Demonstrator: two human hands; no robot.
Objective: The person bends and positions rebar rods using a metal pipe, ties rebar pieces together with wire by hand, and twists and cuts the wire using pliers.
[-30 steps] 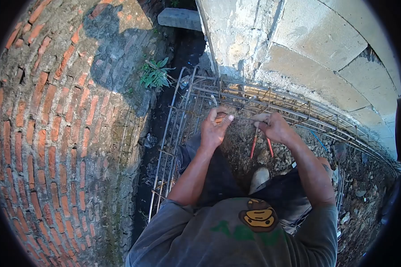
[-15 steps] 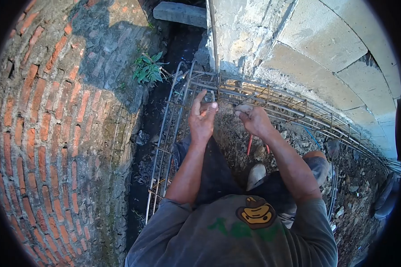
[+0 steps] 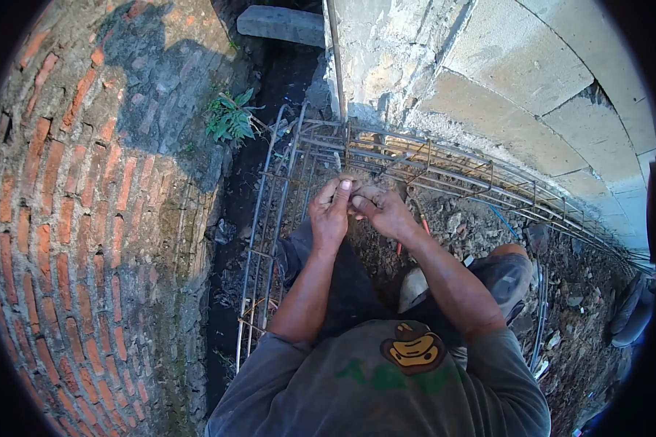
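My left hand [image 3: 331, 211] and my right hand [image 3: 383, 213] are close together in front of my lap, fingertips nearly meeting. Both are closed in a pinch. Whatever lies between the fingers is too small to make out. Just beyond them runs a cage of steel rebar [image 3: 455, 172], tied with square stirrups, and a second leg of rebar [image 3: 259, 240] comes down along my left side. A tool with red handles [image 3: 424, 224] is partly visible below my right hand, its other end hidden.
A brick wall [image 3: 73, 240] rises on the left, beside a dark ditch [image 3: 229, 269] with a leafy plant [image 3: 229, 116]. A concrete block wall [image 3: 517, 95] stands ahead and right. An upright bar [image 3: 335, 65] rises at its corner. Rubble [image 3: 474, 226] covers the ground.
My right hand has moved left and slightly down to my left hand. The left hand has come down a little and its fingers have closed. The view has shifted slightly.
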